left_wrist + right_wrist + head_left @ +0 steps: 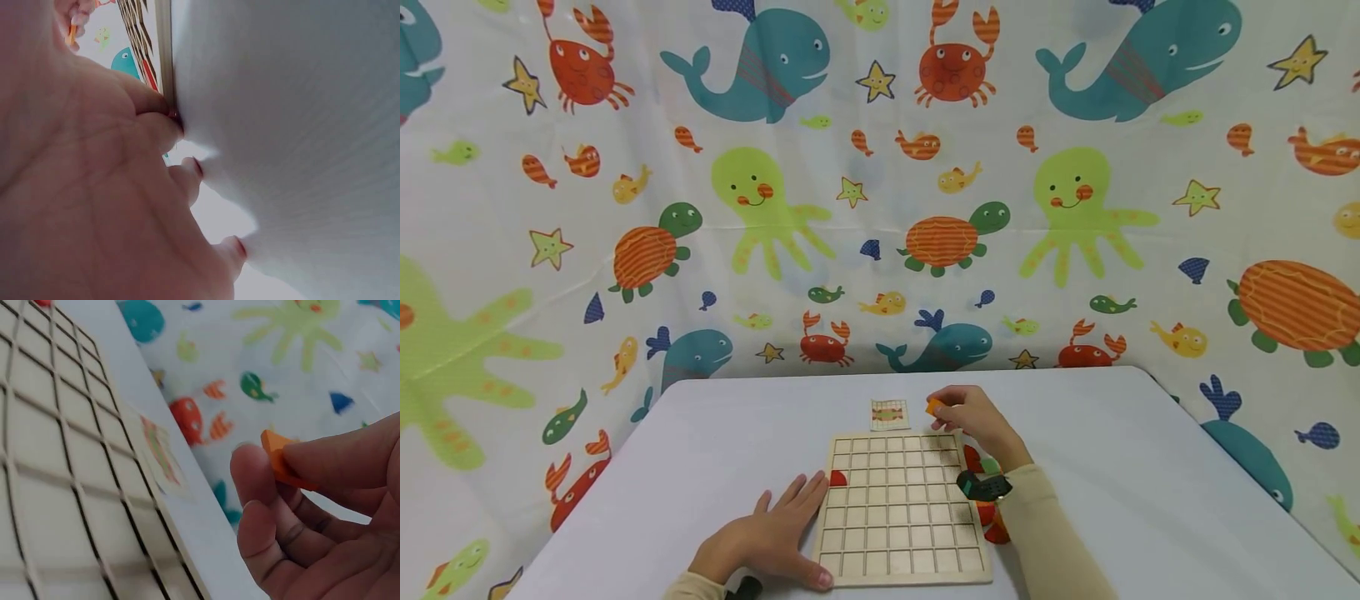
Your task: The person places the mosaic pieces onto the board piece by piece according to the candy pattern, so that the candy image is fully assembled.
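My right hand [973, 417] pinches a small orange tile [281, 459] between thumb and fingers, above the far right corner of a wooden grid board [898, 508]. In the right wrist view the tile shows a pointed corner and a flat, thick edge. My left hand [775, 533] lies with straight, spread fingers on the table against the board's left edge, its thumb by the near left corner. One red rounded tile [838, 478] sits in a cell of the board's left column. Beyond the board lies a small pattern card [889, 414] with a coloured grid design.
Several red, orange and green tiles [997, 531] lie along the board's right side, partly hidden under my right wrist and sleeve. The white table [760, 425] ends at a curtain [850, 250] printed with sea animals.
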Tool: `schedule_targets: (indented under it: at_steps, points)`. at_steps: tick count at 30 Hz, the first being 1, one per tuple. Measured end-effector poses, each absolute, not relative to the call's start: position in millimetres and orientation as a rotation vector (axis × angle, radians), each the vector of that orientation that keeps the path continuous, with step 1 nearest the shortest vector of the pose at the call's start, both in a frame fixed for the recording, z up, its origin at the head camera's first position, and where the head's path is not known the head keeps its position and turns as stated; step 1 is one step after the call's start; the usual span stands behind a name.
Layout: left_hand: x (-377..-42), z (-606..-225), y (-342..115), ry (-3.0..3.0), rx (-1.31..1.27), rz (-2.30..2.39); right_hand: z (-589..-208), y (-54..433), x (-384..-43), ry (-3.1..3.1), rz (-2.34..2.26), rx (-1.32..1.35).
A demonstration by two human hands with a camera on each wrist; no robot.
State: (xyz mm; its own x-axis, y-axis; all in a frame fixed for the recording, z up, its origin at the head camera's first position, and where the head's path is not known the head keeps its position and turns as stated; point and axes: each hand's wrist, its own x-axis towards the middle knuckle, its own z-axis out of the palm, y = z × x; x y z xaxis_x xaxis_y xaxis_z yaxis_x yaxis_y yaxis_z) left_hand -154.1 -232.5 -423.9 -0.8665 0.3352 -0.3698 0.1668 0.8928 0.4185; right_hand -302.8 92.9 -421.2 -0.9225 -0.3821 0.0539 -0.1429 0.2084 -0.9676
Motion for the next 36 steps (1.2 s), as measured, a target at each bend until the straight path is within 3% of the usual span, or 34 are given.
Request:
schedule_targets:
  at_steps: [6, 19, 36]
  points:
    - [-154.6, -425.6, -233.3, 2.619, 0.365, 0.534, -423.5, 58.2, -297.1, 2.133, -1.811, -0.660]
    - [-156.2, -426.5, -231.6, 2.631, 0.371, 0.497, -430.1, -3.1, -266.1, 2.086, -1.702, -0.726]
    - [-155.6, -425.5, -230.2, 2.623, 0.362, 0.492, -431.7, -24.8, -244.3, 2.144, -1.481, -0.722]
